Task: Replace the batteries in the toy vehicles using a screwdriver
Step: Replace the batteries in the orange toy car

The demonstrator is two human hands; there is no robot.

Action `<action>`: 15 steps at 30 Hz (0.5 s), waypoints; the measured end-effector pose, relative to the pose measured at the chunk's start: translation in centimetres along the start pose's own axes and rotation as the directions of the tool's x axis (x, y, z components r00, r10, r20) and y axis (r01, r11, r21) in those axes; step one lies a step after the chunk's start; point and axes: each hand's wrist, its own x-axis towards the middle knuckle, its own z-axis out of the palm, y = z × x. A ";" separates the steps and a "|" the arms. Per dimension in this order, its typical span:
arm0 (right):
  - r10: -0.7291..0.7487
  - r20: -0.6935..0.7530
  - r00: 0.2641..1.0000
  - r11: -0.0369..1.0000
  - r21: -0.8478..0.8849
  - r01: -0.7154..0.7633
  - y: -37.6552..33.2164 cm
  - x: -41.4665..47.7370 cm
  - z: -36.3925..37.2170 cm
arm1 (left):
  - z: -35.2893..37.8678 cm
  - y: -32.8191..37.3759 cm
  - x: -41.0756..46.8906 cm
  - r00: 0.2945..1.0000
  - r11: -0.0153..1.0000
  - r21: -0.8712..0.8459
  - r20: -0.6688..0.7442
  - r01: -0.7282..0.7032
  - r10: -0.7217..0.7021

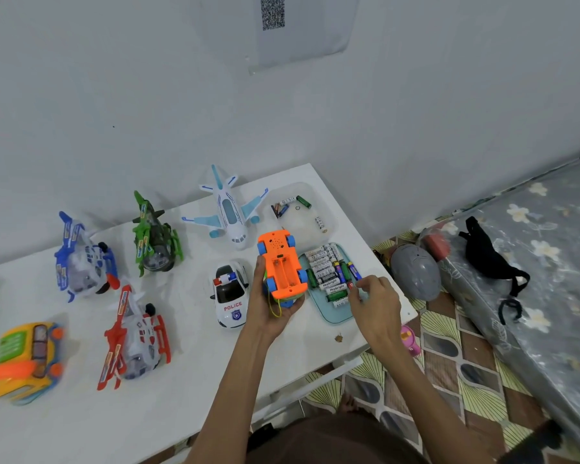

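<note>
My left hand (pixel 268 306) grips an orange toy car (pixel 282 266) turned upside down, its open battery bay facing up and empty. My right hand (pixel 375 303) hovers over a light blue tray (pixel 335 314) holding several batteries (pixel 329 272). Its fingertips pinch a small red-tipped battery (pixel 351 285) at the tray's right side. No screwdriver is visible.
On the white table (pixel 188 396) stand a police car (pixel 231 296), a white plane (pixel 230 211), green (pixel 154 236), blue (pixel 82 259) and red (pixel 134 339) helicopters and a yellow toy (pixel 27 360). A clear box (pixel 307 212) holds loose batteries. The table edge and a mattress (pixel 533 262) lie to the right.
</note>
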 end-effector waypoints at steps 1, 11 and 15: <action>-0.013 -0.008 1.000 1.000 0.006 0.013 -0.5 0.3 -0.1 | 0.1 0.3 -0.1 1.000 1.000 0.002 0.009 -0.004 0.004; -0.267 0.148 0.952 0.963 -0.004 0.270 -7.1 11.4 0.2 | 3.1 4.1 2.3 0.993 0.989 0.098 0.060 -0.108 0.102; -0.310 0.409 0.858 0.856 -0.273 0.439 -8.8 16.8 1.4 | 3.9 5.2 4.0 0.987 0.983 0.097 0.045 -0.156 0.152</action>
